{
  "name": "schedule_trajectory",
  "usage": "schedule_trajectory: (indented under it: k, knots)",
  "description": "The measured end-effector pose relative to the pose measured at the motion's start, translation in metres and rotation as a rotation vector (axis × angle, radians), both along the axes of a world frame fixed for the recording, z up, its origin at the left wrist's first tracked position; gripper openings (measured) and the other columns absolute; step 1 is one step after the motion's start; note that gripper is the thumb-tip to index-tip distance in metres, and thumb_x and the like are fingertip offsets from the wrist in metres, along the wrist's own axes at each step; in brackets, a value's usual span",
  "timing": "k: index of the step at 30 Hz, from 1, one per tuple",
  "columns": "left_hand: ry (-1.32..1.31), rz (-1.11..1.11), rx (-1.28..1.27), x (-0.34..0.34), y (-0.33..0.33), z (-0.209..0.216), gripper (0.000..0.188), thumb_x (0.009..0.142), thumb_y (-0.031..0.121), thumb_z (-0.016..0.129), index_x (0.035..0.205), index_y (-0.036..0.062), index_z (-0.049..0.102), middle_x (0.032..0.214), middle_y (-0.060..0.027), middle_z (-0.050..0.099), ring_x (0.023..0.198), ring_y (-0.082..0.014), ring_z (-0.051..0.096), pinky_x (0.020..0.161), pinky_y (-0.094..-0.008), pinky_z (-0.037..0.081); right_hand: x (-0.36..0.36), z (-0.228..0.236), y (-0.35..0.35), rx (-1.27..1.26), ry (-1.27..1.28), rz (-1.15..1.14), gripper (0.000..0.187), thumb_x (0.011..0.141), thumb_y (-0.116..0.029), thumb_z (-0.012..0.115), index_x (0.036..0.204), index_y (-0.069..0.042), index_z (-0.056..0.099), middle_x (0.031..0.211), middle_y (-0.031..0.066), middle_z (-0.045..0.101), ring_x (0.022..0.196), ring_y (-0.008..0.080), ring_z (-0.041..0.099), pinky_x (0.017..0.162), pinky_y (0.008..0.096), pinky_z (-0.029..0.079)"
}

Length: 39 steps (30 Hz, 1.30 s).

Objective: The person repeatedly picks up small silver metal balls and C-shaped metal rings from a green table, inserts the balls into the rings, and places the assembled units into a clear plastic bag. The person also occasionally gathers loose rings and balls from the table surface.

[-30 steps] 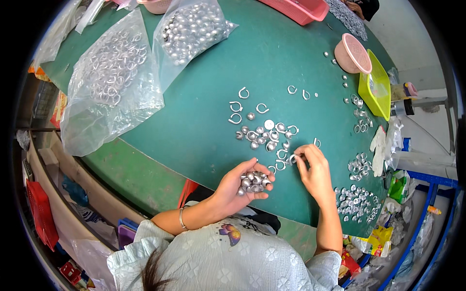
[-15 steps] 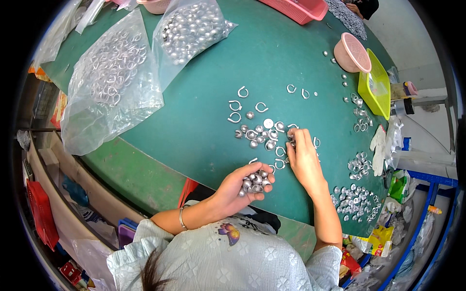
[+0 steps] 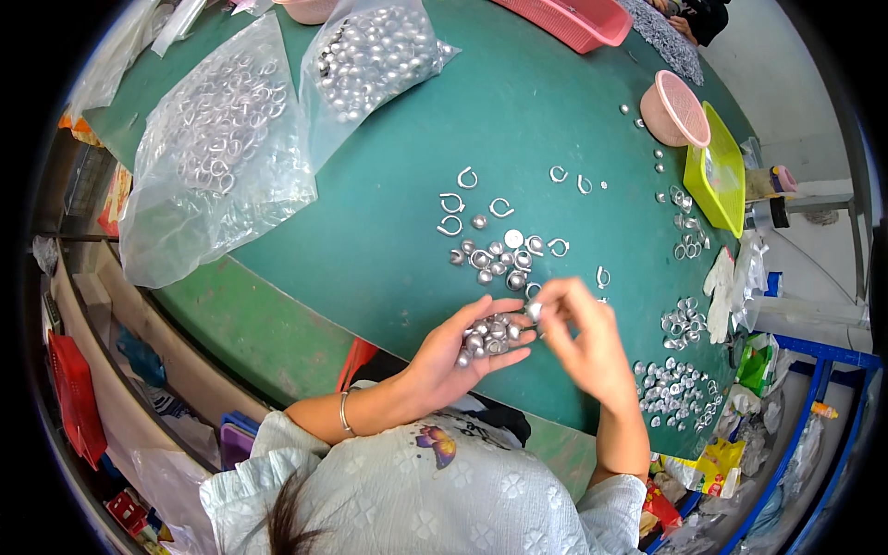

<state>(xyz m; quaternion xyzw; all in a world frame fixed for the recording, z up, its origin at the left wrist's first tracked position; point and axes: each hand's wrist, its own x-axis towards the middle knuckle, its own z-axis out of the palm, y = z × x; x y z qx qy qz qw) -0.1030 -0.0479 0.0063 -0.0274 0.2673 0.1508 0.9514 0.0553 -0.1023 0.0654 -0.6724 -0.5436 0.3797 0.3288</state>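
Observation:
My left hand (image 3: 438,359) is cupped, palm up, around a heap of silver metal domes (image 3: 487,337). My right hand (image 3: 592,350) pinches a single silver metal dome (image 3: 534,312) between thumb and fingers, beside the left fingertips. Just beyond both hands, loose domes (image 3: 506,260) lie clustered on the green table (image 3: 370,231), with a flat silver disc (image 3: 513,239) among them. Open metal rings (image 3: 500,208) are scattered around this cluster, and one ring (image 3: 558,247) lies beyond my right hand.
Clear bags of rings (image 3: 231,120) and of domes (image 3: 375,55) lie at the far left. Rows of small metal parts (image 3: 671,388), a white glove (image 3: 719,291), a green basket (image 3: 731,185) and a pink basket (image 3: 668,111) line the right side. Another person's hand (image 3: 683,28) shows at the far right.
My right hand has come off the table toward my left hand, bringing a dome in its fingertips. The left fingers have spread a little around the heap.

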Motion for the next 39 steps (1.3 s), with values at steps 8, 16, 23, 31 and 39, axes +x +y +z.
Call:
schedule_trajectory:
  k: [8,16,23,31,39]
  knots:
    - [-0.128,-0.050,0.029,0.004,-0.002,-0.020,0.026,0.095,0.025,0.045,0.106,0.0042,0.056,0.100,-0.0115,0.061,0.090,-0.0191,0.060,0.077,-0.0310,0.052,0.013,-0.022,0.023,0.250,-0.279,-0.050,0.018,0.076,0.004,0.058,0.094,0.001,0.058,0.092,0.0134,0.056,0.085,0.0285,0.055,0.073,0.0345,0.046]
    - [-0.090,-0.051,0.042,-0.002,-0.003,-0.014,0.024,0.095,0.024,0.046,0.101,0.0045,0.059,0.100,-0.0113,0.060,0.084,-0.0176,0.060,0.070,-0.0300,0.054,0.022,-0.055,0.028,0.281,-0.600,0.044,0.011,0.075,0.001,0.060,0.086,-0.001,0.056,0.092,0.0121,0.053,0.086,0.0295,0.051,0.075,0.0385,0.042]
    - [-0.074,-0.053,0.073,-0.003,-0.003,-0.014,0.020,0.093,0.020,0.048,0.101,0.0047,0.058,0.099,-0.0111,0.060,0.083,-0.0172,0.060,0.069,-0.0295,0.054,0.021,-0.053,0.026,0.270,-0.662,0.085,0.012,0.076,-0.003,0.062,0.087,-0.001,0.059,0.093,0.0102,0.054,0.083,0.0253,0.052,0.072,0.0342,0.042]
    - [-0.048,-0.052,0.099,-0.005,-0.001,-0.013,0.022,0.092,0.019,0.049,0.107,0.0047,0.056,0.102,-0.0111,0.060,0.086,-0.0178,0.060,0.072,-0.0312,0.054,0.033,-0.044,0.005,0.063,0.516,-0.342,0.007,0.082,0.005,0.059,0.088,0.001,0.058,0.095,0.0060,0.062,0.080,0.0087,0.058,0.070,0.0209,0.045]
    - [-0.117,-0.023,0.084,-0.001,0.002,-0.014,0.030,0.093,0.021,0.048,0.117,0.0040,0.052,0.104,-0.0122,0.059,0.089,-0.0195,0.061,0.075,-0.0334,0.054,0.004,-0.012,0.000,0.244,-0.107,0.070,0.021,0.070,0.001,0.069,0.089,-0.003,0.060,0.086,0.0086,0.063,0.082,0.0203,0.060,0.076,0.0306,0.045]
